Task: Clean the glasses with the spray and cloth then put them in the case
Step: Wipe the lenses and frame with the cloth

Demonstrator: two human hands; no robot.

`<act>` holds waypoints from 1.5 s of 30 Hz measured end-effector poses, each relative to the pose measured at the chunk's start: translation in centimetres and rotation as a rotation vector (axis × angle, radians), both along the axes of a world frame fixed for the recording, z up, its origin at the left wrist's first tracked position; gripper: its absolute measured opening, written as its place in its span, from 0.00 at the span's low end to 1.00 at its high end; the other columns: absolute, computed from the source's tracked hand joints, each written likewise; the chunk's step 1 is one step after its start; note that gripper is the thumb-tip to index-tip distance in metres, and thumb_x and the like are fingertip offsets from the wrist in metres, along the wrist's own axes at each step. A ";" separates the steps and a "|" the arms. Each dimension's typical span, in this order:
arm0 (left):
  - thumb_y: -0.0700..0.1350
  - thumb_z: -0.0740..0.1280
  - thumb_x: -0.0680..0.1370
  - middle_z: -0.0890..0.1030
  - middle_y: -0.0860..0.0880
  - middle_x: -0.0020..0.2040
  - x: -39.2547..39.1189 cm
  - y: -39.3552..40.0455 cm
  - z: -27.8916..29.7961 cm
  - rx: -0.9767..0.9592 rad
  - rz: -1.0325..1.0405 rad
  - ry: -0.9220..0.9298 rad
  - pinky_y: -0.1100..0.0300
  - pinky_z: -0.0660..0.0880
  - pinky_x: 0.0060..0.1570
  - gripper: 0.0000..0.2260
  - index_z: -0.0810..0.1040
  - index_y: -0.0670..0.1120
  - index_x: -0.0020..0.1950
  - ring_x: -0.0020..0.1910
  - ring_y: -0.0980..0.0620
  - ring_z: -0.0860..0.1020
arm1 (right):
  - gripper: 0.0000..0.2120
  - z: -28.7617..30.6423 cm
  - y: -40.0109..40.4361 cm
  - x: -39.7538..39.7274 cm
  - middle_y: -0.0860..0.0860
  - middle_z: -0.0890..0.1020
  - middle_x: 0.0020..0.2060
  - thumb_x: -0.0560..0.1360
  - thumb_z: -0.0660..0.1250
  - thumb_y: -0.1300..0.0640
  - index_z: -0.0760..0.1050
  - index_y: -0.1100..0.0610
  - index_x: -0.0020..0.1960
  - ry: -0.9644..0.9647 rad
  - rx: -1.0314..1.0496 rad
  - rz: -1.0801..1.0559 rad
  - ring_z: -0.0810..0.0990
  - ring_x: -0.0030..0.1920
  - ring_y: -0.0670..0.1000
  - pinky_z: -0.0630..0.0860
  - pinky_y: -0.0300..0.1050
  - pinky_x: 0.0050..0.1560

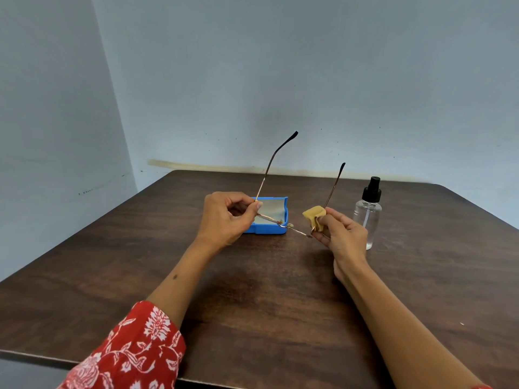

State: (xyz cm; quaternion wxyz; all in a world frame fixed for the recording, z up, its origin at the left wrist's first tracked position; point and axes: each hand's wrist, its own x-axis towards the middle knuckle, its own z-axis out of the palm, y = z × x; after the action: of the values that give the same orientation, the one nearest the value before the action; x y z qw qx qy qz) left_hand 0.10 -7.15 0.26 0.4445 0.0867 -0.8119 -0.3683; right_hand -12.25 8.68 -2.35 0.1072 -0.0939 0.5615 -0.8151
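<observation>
Above a dark wooden table, seen from the head camera, we hold a pair of thin metal-framed glasses in the air with both hands, their two temple arms pointing up and away from us. Our left hand pinches the frame at its left end, thumb and fingers curled tight on the hinge area. Our right hand grips the frame's right end, its fingers pressing a small crumpled tan cloth against the lens there. Just behind the glasses, a blue case lies open on the table, with a pale lining showing inside. A clear spray bottle with a black pump top stands upright to the right, near our right hand. A red floral sleeve covers our left forearm.
</observation>
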 end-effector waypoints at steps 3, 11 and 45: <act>0.40 0.72 0.73 0.83 0.48 0.33 0.0 -0.4 -0.3 0.053 -0.016 -0.037 0.52 0.82 0.39 0.04 0.83 0.48 0.40 0.34 0.48 0.82 | 0.10 0.0 0.1 -0.1 0.53 0.83 0.42 0.72 0.69 0.67 0.79 0.60 0.53 0.012 0.015 0.013 0.82 0.43 0.49 0.81 0.45 0.46; 0.33 0.72 0.70 0.82 0.44 0.37 0.5 -1.3 -1.4 0.467 -0.104 -0.217 0.62 0.81 0.37 0.05 0.82 0.35 0.45 0.32 0.53 0.81 | 0.09 -0.3 0.3 0.1 0.52 0.84 0.35 0.68 0.74 0.63 0.80 0.50 0.40 0.239 0.237 -0.063 0.82 0.39 0.50 0.80 0.49 0.49; 0.36 0.72 0.71 0.83 0.46 0.38 0.6 1.8 -3.0 0.344 0.059 -0.283 0.67 0.80 0.39 0.03 0.82 0.41 0.44 0.32 0.58 0.82 | 0.08 0.4 0.3 1.0 0.48 0.82 0.40 0.72 0.69 0.61 0.79 0.57 0.51 0.544 0.292 -0.322 0.80 0.40 0.40 0.73 0.24 0.38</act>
State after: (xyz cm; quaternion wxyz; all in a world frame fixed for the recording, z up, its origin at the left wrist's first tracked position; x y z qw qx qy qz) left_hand 0.65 -5.40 -2.78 0.3155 0.2359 -0.7885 -0.4723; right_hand -11.28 8.94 -1.94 -0.1638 -0.2017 0.6878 -0.6779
